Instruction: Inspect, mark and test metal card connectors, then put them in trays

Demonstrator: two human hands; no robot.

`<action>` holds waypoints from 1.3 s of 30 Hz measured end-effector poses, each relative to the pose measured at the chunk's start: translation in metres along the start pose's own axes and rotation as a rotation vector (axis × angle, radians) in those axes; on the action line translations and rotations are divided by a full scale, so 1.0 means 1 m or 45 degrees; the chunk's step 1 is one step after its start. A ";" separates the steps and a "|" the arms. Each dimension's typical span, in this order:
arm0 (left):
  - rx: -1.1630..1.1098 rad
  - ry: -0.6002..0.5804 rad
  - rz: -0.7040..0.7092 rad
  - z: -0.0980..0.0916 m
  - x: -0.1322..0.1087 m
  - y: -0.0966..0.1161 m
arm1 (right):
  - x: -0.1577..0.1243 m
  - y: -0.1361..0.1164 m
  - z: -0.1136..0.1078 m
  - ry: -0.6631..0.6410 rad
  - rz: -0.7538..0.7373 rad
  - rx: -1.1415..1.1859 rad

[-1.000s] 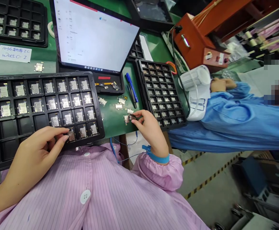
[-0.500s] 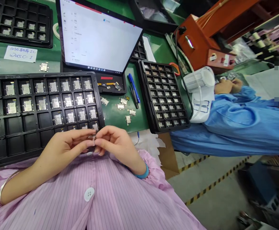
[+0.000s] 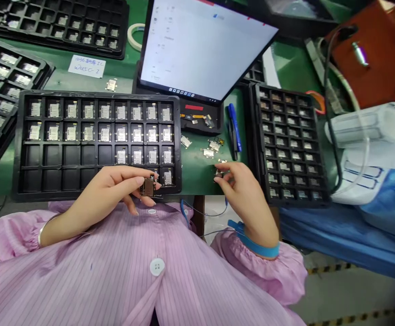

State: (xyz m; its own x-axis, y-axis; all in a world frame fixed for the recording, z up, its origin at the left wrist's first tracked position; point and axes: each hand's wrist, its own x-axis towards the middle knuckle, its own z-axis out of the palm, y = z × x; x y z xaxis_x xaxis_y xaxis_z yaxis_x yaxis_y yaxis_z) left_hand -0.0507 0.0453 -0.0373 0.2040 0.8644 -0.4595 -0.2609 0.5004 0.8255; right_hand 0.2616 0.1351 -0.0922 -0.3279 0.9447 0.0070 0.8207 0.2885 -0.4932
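Note:
My left hand (image 3: 116,188) is over the front of the black tray (image 3: 97,95), pinching a small circuit board (image 3: 148,186) between thumb and forefinger. The board's brownish face is turned up, and the other fingers are spread below it. To the right, my right hand (image 3: 243,185) reaches down to the green mat, with thumb and forefinger closed around a small silver metal part (image 3: 219,173). Further silver parts (image 3: 209,153) lie loose just beyond those fingertips. Silver modules fill the tray's two back rows and the right end of its front rows.
A laptop (image 3: 200,50) stands behind, with a blue pen (image 3: 234,127) beside it. Another filled tray (image 3: 325,190) is at right, next to a paper roll (image 3: 367,124) and cable. More trays (image 3: 124,27) lie at back left. A person in a blue sleeve (image 3: 387,194) is at right.
My hands have parted. The left keeps the circuit board, while the right has moved right to the loose parts and closed around one. The camera view has shifted left.

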 end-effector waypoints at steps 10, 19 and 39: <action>-0.087 -0.028 -0.006 -0.001 -0.006 0.003 | -0.005 -0.003 -0.013 0.077 0.401 0.191; -0.107 -0.020 -0.021 0.002 -0.003 -0.001 | -0.017 -0.109 0.003 -0.354 0.499 1.551; 0.009 0.049 -0.036 -0.004 -0.005 -0.001 | -0.017 -0.146 0.016 -0.357 0.304 1.306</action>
State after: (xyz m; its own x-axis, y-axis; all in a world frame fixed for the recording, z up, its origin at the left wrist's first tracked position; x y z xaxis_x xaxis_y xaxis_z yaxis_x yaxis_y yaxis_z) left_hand -0.0552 0.0409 -0.0371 0.1749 0.8513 -0.4946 -0.2489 0.5243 0.8144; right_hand 0.1400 0.0743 -0.0340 -0.4138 0.8522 -0.3202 0.1389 -0.2886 -0.9473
